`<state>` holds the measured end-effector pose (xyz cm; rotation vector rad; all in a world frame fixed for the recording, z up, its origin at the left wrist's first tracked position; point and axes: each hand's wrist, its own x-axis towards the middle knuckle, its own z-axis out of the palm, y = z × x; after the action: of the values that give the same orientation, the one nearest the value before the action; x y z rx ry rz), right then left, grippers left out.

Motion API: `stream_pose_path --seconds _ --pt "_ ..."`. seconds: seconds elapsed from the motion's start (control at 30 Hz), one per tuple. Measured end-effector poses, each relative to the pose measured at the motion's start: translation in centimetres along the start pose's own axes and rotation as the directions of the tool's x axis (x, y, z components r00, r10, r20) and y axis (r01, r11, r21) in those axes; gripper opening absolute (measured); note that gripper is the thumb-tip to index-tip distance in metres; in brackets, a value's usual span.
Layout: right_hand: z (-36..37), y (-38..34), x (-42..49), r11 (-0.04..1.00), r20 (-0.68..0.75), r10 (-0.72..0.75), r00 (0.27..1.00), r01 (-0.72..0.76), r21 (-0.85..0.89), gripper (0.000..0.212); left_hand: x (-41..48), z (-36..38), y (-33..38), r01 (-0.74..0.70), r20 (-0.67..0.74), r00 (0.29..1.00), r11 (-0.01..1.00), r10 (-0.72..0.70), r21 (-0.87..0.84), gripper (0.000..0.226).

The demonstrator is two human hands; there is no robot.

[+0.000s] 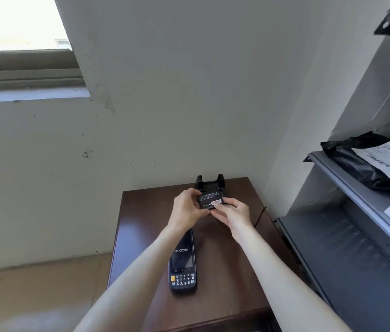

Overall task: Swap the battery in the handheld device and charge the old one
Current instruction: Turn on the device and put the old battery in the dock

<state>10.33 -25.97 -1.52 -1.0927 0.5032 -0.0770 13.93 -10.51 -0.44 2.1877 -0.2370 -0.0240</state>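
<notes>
**Q.** Nearest the viewer: what lies on the surface [225, 271]?

**A.** The device [182, 262], face up, keypad toward the viewer, its screen showing the word "android". The left forearm crosses over its far end. Neither hand touches it.

**Q.** Which step does that suggest?

**A.** Judged from the lit screen, a fresh battery is probably already fitted, so the swap half looks done. The charging half is the step in hand.

**Q.** Where is the battery?

**A.** The battery [210, 200] is held off the surface, label side up. It is beyond the device and just in front of the cradle [209, 182], which stands at the surface's far edge against the wall.

**Q.** What is the pose of each grip?

**A.** Left hand [186, 207]: fingers curled over the battery's left end, thumb at the near edge. Right hand [233, 213]: thumb laid on the white label, fingers beneath. Both grips are clamped on the battery, with both arms reaching forward almost straight.

**Q.** What does the next move call for?

**A.** Probably a short carry forward and down into the cradle, with the battery's contacts turned to meet the cradle's. Neither set of contacts shows, and which bay takes a bare battery cannot be made out. One hand may suffice to seat it while the other steadies the cradle. A cable [260, 216] leaves the surface to the right, but whether it is plugged in cannot be told.
</notes>
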Motion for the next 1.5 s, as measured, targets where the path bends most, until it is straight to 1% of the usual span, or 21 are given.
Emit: stream_pose_path --seconds 0.07,0.13,0.17,0.2,0.27,0.3,0.4,0.47,0.57,0.73,0.93,1.17,1.5 --pt "0.1 -0.2 0.9 1.0 -0.01 -0.006 1.0 0.006 0.003 0.02 1.0 0.2 0.0 -0.056 0.02 0.998 0.996 0.054 0.065 0.055" --pt "0.0 -0.3 1.8 0.999 -0.019 -0.004 1.0 0.003 -0.041 0.018 2.0 0.3 0.0 -0.084 0.044 0.996 0.991 0.08 0.103 0.056" --pt "-0.2 -0.2 2.3 0.995 -0.045 -0.019 0.999 0.015 -0.102 0.017 2.5 0.3 -0.2 -0.086 0.054 0.995 0.989 0.08 0.116 0.058" --pt "-0.4 -0.1 2.8 0.977 -0.092 -0.068 0.993 0.048 -0.207 0.016 2.9 0.2 -0.4 -0.088 0.06 0.995 0.988 0.081 0.128 0.06" --pt "-0.9 0.0 4.1 0.873 -0.167 -0.232 0.958 0.129 -0.471 0.013 3.8 0.2 -1.0 -0.097 0.079 0.993 0.981 0.085 0.167 0.062" --pt "-1.1 -0.3 4.5 0.816 -0.178 -0.293 0.94 0.148 -0.559 0.014 4.2 0.3 -1.3 -0.099 0.09 0.992 0.978 0.084 0.182 0.062" --pt "-1.1 -1.1 4.9 0.712 -0.144 -0.356 0.923 0.168 -0.681 0.024 5.1 0.5 -2.0 -0.099 0.093 0.992 0.974 0.082 0.203 0.061" --pt "-1.1 -1.4 5.3 0.654 -0.106 -0.388 0.915 0.193 -0.732 0.028 5.6 0.8 -2.3 -0.104 0.096 0.992 0.972 0.085 0.211 0.063" --pt "-1.2 -1.2 5.8 0.603 -0.054 -0.389 0.92 0.209 -0.77 0.03 5.9 1.1 -2.6 -0.104 0.11 0.991 0.972 0.082 0.211 0.065" --pt "-1.2 -0.4 6.3 0.582 -0.034 -0.351 0.936 0.19 -0.79 0.032 6.3 1.3 -3.1 -0.122 0.121 0.988 0.97 0.098 0.212 0.065" --pt "-1.3 -0.1 6.5 0.597 -0.028 -0.349 0.937 0.2 -0.777 0.033 6.5 1.2 -3.4 -0.144 0.133 0.984 0.972 0.12 0.187 0.064" --pt "-1.7 0.3 6.6 0.594 -0.01 -0.359 0.933 0.221 -0.773 0.035 7.0 0.9 -3.4 -0.163 0.184 0.975 0.968 0.128 0.191 0.064" --pt "-1.8 0.6 7.2 0.593 -0.002 -0.396 0.918 0.254 -0.764 0.032 7.1 1.9 -3.2 -0.153 0.15 0.98 0.974 0.128 0.166 0.068"
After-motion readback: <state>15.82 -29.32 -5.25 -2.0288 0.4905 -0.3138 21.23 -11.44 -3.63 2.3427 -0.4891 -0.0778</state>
